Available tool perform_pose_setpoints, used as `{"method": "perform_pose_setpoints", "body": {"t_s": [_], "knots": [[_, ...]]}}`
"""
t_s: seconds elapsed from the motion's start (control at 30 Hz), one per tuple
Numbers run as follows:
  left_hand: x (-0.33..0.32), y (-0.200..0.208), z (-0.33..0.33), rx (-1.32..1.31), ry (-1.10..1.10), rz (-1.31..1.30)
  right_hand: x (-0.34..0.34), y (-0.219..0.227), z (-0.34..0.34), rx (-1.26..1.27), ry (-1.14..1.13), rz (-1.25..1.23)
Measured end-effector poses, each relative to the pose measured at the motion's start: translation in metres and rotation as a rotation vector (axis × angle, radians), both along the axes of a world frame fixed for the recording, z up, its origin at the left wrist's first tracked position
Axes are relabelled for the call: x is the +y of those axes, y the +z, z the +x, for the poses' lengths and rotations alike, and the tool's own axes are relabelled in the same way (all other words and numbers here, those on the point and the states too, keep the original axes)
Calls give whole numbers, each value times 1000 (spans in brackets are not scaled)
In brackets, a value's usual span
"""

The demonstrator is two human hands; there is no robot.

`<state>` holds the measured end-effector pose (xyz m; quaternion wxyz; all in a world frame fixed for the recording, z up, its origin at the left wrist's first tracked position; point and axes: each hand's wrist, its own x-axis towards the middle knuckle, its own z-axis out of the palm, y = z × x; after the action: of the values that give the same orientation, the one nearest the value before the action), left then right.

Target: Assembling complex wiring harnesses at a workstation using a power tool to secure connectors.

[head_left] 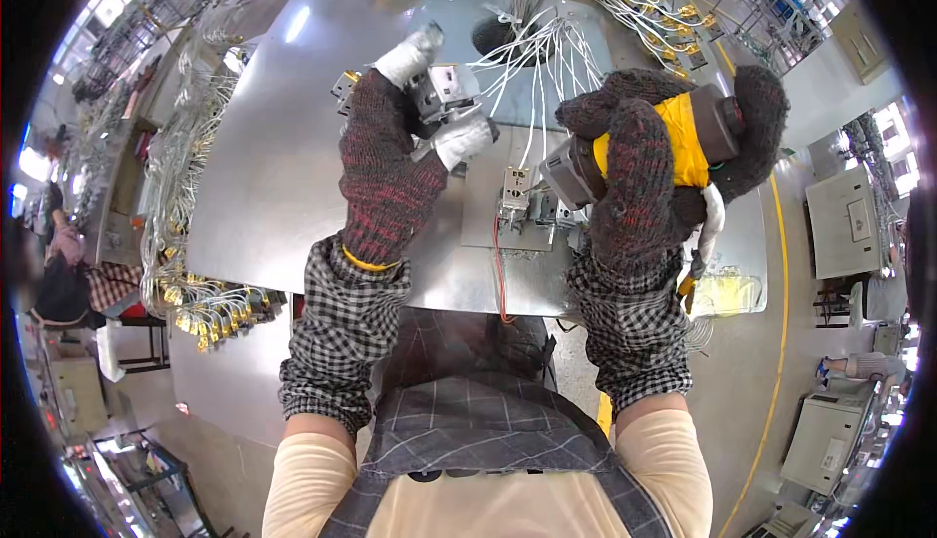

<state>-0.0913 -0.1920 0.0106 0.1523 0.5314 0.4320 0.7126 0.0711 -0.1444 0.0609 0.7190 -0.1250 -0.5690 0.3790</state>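
My left hand (pixel 383 172) wears a dark red-flecked knitted glove with white tape on the thumb and a fingertip. Between them it grips a small silver metal box-shaped part (pixel 449 84) above the metal table (pixel 264 187). My right hand (pixel 639 172), gloved in dark knit, is wrapped round a dark handheld power tool (pixel 686 138) bound with yellow tape. The tool's front end points left and down, close to an upright metal fitting (pixel 515 192). That fitting stands on a flat plate (pixel 476 211) with other small metal pieces. Thin red wires (pixel 501 279) run toward the table's front edge.
White wires (pixel 561 45) fan out by a dark round hole (pixel 496 36) at the back; many end in brass-coloured connectors (pixel 673 26). A wire bundle (pixel 176 177) hangs along the left. A yellow pad (pixel 727 292) lies at the right front corner. Another person (pixel 63 275) is far left.
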Motion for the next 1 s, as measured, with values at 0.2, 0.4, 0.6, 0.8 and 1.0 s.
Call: {"method": "perform_pose_setpoints", "body": {"t_s": [0.2, 0.4, 0.6, 0.8, 1.0], "knots": [[-3, -11, -13, -59, -90, -123, 1, -3, 2, -1, 19, 5], [-29, -14, -27, 538, -228, -431, 1, -6, 1, -7, 25, 14], [-37, -10, -45, 580, -134, -445, 1, -6, -1, 6, 11, 29], [-9, 45, -87, 813, 61, -171, 5, -1, 3, 48, 0, 57], [-21, 3, -115, 855, 474, -476, 3, -2, -2, 44, -2, 57]]}}
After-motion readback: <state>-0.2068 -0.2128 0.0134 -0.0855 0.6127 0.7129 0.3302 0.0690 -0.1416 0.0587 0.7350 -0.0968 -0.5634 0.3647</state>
